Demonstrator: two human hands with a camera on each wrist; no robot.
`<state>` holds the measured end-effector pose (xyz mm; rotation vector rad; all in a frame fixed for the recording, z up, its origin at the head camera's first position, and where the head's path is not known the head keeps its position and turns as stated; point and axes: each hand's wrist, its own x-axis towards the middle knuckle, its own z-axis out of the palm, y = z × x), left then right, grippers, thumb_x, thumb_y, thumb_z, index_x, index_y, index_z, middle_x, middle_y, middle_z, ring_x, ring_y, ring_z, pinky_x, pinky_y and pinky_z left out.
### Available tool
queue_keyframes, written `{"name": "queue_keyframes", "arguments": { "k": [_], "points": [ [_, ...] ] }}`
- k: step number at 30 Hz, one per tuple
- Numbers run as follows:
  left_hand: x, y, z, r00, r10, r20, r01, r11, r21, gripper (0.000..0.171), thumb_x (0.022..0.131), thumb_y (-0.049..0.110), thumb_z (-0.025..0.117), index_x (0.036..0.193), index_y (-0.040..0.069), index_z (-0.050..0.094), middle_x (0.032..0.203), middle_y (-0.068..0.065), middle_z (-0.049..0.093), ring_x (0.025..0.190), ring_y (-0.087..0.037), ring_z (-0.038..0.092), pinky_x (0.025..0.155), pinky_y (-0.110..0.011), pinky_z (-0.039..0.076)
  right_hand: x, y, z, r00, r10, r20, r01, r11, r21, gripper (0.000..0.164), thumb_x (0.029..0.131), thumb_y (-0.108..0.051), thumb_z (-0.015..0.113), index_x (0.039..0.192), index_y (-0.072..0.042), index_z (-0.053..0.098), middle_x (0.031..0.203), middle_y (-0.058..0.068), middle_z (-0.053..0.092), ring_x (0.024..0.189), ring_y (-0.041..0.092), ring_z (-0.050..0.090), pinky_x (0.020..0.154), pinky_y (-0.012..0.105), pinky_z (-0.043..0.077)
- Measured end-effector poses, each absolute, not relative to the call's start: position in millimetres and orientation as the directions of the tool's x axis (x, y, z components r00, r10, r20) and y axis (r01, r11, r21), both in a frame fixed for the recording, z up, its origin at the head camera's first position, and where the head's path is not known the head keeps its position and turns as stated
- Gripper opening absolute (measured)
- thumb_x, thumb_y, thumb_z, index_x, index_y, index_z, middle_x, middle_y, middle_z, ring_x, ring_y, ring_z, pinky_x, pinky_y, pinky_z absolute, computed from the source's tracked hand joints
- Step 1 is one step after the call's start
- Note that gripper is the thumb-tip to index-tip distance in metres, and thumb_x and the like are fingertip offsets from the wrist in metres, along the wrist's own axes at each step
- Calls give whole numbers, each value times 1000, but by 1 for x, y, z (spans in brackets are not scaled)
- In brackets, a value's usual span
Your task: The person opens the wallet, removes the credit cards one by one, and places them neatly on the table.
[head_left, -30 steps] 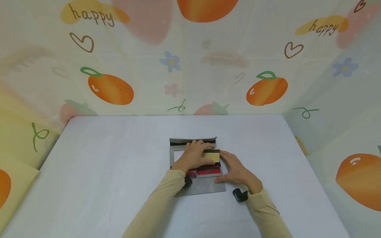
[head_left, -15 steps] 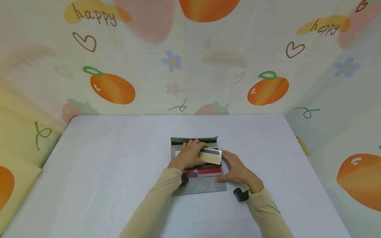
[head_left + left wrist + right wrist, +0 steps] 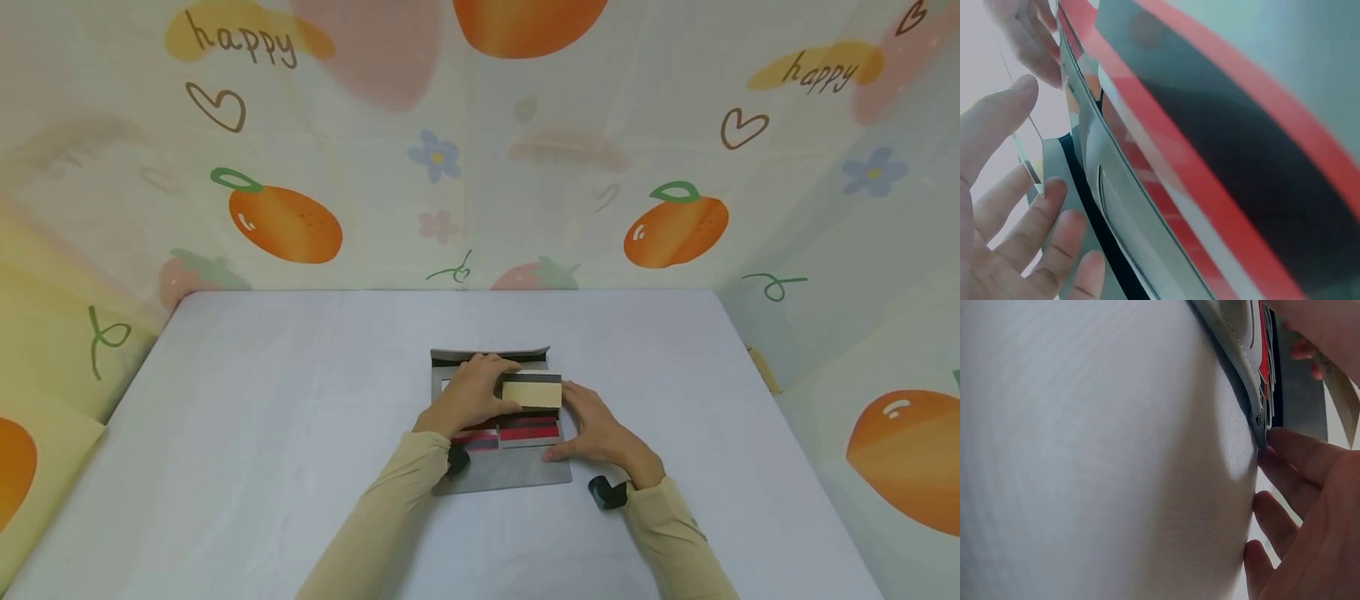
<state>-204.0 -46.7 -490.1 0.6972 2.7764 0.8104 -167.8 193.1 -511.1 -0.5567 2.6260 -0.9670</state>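
A grey wallet (image 3: 517, 471) lies unfolded on the table, its far flap bent upward. My left hand (image 3: 472, 396) pinches a gold card (image 3: 532, 393) with a dark stripe, thumb along its near side and fingers behind. The card is over the upper half of the wallet. Below it, a red card with a dark stripe (image 3: 528, 432) and a pink-striped card (image 3: 480, 439) sit in the slots. My right hand (image 3: 600, 429) is at the wallet's right side, thumb by the lower flap; in the right wrist view its fingertips (image 3: 1279, 440) touch the wallet's edge.
The white-covered table (image 3: 262, 417) extends around the wallet. Patterned cloth (image 3: 480, 167) hangs behind and at both sides. A black wrist device (image 3: 606, 492) sits at the right cuff, and another dark one (image 3: 457, 461) at the left cuff.
The left hand has shifted slightly left, and more of the gold card shows. The card moved a little right, tilted midway, and is level again. The right hand stays by the wallet.
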Motion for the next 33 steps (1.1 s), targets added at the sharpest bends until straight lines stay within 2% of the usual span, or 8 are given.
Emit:
{"name": "queue_keyframes", "arguments": {
  "k": [8, 15, 20, 26, 31, 33],
  "points": [
    [-193, -64, -489, -895, 445, -23, 360, 754, 549, 64, 81, 38, 81, 136, 13, 60, 133, -6, 62, 123, -27, 54, 108, -46, 43, -167, 192, -512, -881, -457, -123, -267, 695, -667, 107, 66, -39, 89, 150, 0, 37, 156, 19, 37, 144, 47, 28, 114, 66, 23],
    [-185, -80, -490, -907, 420, 34, 363, 737, 570, 61, 79, 32, 84, 132, 11, 62, 121, -6, 65, 114, -25, 56, 100, -43, 48, -166, 191, -512, -886, -443, -139, -245, 702, -669, 107, 66, -38, 90, 151, -2, 36, 157, 18, 36, 146, 46, 25, 115, 66, 22],
    [-181, -90, -493, -924, 382, -1, 299, 726, 619, 60, 78, 28, 85, 132, 15, 61, 117, -5, 64, 106, -22, 55, 96, -41, 48, -165, 191, -511, -889, -434, -142, -235, 701, -673, 107, 65, -37, 91, 150, -1, 37, 158, 18, 35, 146, 46, 25, 115, 66, 21],
    [-179, -101, -493, -940, 336, -53, 209, 693, 690, 60, 79, 22, 84, 133, 17, 60, 106, -2, 67, 93, -15, 60, 84, -37, 52, -164, 191, -511, -892, -430, -140, -231, 699, -677, 108, 64, -36, 91, 150, -2, 37, 158, 18, 35, 146, 46, 24, 115, 66, 21],
    [-177, -113, -494, -946, 320, -43, 204, 694, 691, 60, 79, 23, 84, 134, 18, 60, 90, 2, 64, 85, -13, 56, 76, -33, 48, -165, 190, -511, -893, -427, -144, -225, 700, -678, 108, 64, -37, 91, 151, -3, 37, 158, 18, 35, 146, 46, 25, 115, 66, 21],
    [-176, -118, -493, -950, 311, -34, 206, 704, 680, 60, 79, 24, 84, 133, 18, 60, 95, 1, 66, 90, -16, 56, 79, -35, 48, -165, 190, -511, -893, -426, -145, -224, 701, -677, 108, 64, -37, 91, 151, -3, 37, 158, 18, 35, 146, 45, 25, 115, 66, 21]
  ]
}}
